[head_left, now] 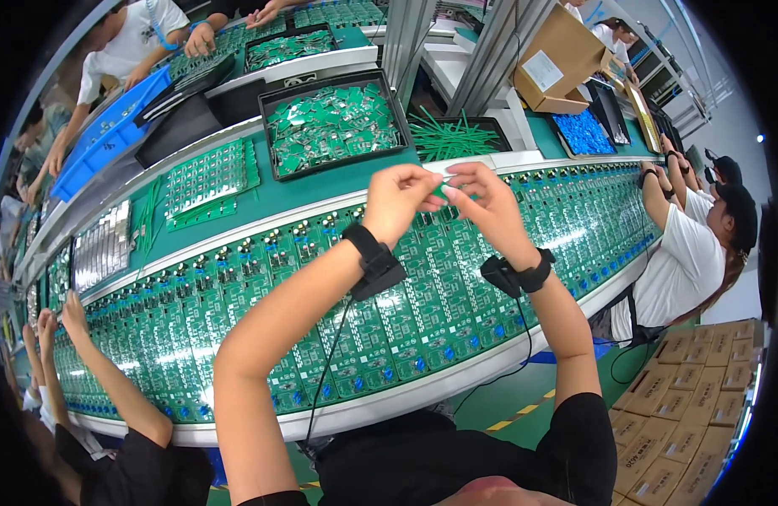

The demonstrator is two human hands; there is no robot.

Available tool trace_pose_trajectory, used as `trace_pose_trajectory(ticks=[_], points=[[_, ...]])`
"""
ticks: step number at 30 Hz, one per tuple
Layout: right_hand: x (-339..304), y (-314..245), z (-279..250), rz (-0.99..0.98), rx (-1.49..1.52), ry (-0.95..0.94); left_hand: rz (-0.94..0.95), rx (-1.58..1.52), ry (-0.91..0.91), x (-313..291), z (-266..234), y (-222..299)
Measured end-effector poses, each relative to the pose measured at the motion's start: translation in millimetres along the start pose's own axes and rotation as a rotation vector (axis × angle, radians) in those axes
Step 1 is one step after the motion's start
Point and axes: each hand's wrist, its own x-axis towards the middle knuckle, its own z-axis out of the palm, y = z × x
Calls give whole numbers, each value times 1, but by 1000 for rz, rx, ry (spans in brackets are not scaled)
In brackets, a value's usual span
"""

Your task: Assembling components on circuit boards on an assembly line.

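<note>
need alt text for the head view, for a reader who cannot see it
A person's left hand and right hand seem to hold a small green piece between their fingertips, above a long row of green circuit boards. A black tray of small green boards lies beyond, and co-workers line both sides.

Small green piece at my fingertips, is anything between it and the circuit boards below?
Nothing visible is: the small green piece sits between your left hand and right hand, above the circuit boards, though your hands partly hide the gap.
</note>
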Motion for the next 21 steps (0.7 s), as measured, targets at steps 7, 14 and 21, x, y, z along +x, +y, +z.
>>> trace_pose_trajectory(ticks=[7,14,21], points=[[-4,19,-27,28,57,-42,-80,133,-22,1,-13,9],[-24,85,-135,-33,-480,288,536,1707,549,26,-114,44],[-26,128,-159,13,-625,388,170,1637,470,32,-142,39]])
